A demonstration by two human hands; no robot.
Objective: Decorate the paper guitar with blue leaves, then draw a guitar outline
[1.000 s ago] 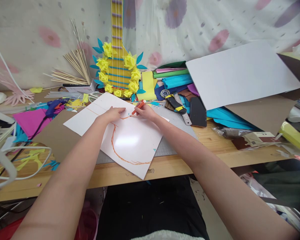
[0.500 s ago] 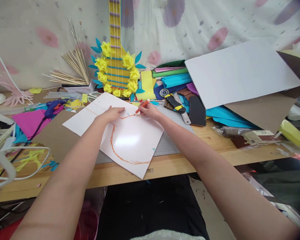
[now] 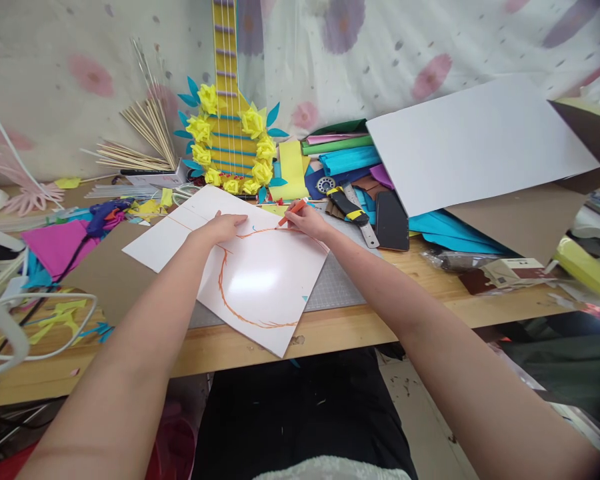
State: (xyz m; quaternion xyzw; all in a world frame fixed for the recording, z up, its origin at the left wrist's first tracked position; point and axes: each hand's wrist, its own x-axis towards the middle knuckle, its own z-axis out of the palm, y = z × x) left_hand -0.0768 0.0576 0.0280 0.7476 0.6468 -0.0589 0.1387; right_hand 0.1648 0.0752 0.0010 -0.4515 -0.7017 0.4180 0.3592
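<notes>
A white board (image 3: 260,293) lies at an angle on the wooden table, its near corner over the front edge. Orange curved lines run across it, with a straight line near its left end. My right hand (image 3: 307,219) grips an orange marker (image 3: 291,215), its tip down on the upper curve. Flat on the board's upper left part rests my left hand (image 3: 225,228), fingers stretched out. Under the board are a grey cutting mat (image 3: 337,287) and a brown cardboard sheet (image 3: 110,280).
Behind the board stands a yellow guitar-shaped craft (image 3: 233,143) with paper roses. To the right are a yellow-black utility knife (image 3: 353,212), a black phone (image 3: 393,221) and a leaning white sheet (image 3: 480,143). A white cable (image 3: 75,350) loops at left, near bamboo sticks (image 3: 150,133).
My right hand has moved slightly right with the marker along the upper orange line. My left hand stays on the board. The whole view has shifted slightly.
</notes>
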